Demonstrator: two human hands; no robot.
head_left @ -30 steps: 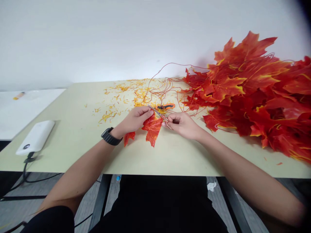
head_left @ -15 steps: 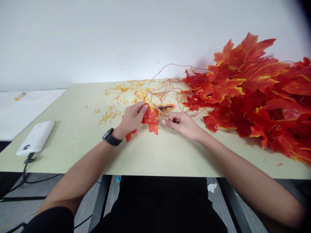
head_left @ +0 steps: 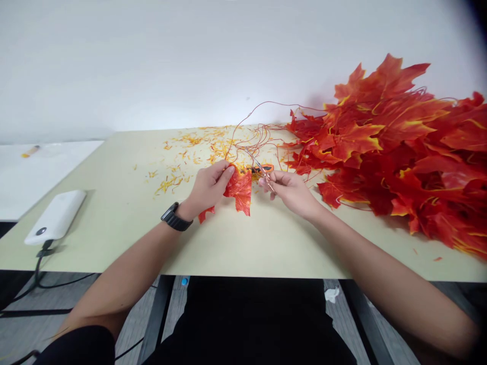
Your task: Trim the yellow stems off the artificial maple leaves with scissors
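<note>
Pinched in my left hand [head_left: 210,185] is a red artificial maple leaf [head_left: 240,191], its lobes hanging on both sides of my fingers. A thin red stem wire [head_left: 231,139] runs up from the leaf and curves toward the pile at the right. My right hand [head_left: 289,190] is closed round the handles of small scissors [head_left: 264,172], whose blades point up and left, a short way right of the leaf. Behind the scissors lies an orange and black tool [head_left: 268,168], partly hidden by them.
Yellow and orange trimmings [head_left: 194,142] are scattered over the table [head_left: 125,203] beyond my hands. A big pile of red maple leaves [head_left: 399,147] fills the right side. At the left lies a white power bank [head_left: 57,217] with a black cable. A wall [head_left: 190,61] stands behind.
The scissors have moved slightly right, away from the leaf, and their blades have turned more upright. The leaf has shifted a little right and down in my left hand.
</note>
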